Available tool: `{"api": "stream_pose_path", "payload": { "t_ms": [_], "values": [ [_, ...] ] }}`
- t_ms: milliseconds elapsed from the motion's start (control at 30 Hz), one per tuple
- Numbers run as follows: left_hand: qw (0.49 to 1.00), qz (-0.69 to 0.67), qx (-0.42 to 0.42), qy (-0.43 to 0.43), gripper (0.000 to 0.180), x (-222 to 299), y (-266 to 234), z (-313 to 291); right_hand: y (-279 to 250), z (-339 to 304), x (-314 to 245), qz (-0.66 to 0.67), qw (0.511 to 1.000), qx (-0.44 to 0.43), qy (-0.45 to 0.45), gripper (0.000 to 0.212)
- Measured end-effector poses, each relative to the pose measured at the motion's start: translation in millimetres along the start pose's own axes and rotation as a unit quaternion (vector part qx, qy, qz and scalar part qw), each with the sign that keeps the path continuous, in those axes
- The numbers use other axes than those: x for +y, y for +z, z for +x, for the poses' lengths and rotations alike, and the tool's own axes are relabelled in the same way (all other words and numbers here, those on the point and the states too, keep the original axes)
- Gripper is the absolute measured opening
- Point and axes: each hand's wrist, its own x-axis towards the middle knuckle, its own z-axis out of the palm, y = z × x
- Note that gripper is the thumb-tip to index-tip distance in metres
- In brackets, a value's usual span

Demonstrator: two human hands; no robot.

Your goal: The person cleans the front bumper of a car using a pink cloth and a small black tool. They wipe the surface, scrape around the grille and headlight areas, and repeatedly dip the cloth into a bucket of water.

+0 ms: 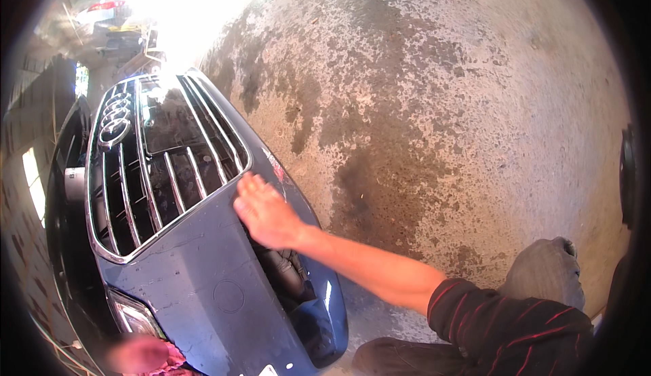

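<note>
A dark blue-grey car bumper (196,274) fills the left side of the view, framing a grille (156,162) with chrome bars and a chrome emblem. My right hand (264,213) lies flat on its painted surface beside the grille's chrome edge, fingers stretched out, holding nothing. Just past those fingertips is a reddish, whitish scuffed patch (277,167). Below the hand a dark opening (281,267) shows in the bumper. At the lower left a crumpled pink cloth (175,361) lies by the headlight (132,315). Beside it a blurred reddish shape, seemingly my left hand (139,354), hides its fingers.
Stained, worn concrete floor (420,105) stretches to the right of the bumper. My bent knee (546,271) is at the lower right. Strong light glares at the upper left over cluttered items (102,10). A dark round-edged object (627,176) stands at the right rim.
</note>
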Motion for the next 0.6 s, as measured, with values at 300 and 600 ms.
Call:
{"api": "stream_pose_path", "payload": {
  "t_ms": [300,600],
  "values": [
    [1.0,-0.024,-0.001,0.007,0.055,13,-9,-13,8,-2,-17,-0.06,0.997,0.021,-0.042,0.076],
    [0.999,-0.038,-0.008,0.001,0.054,21,-13,-41,2,3,2,-0.023,0.999,0.032,0.007,0.072]
  ]
}}
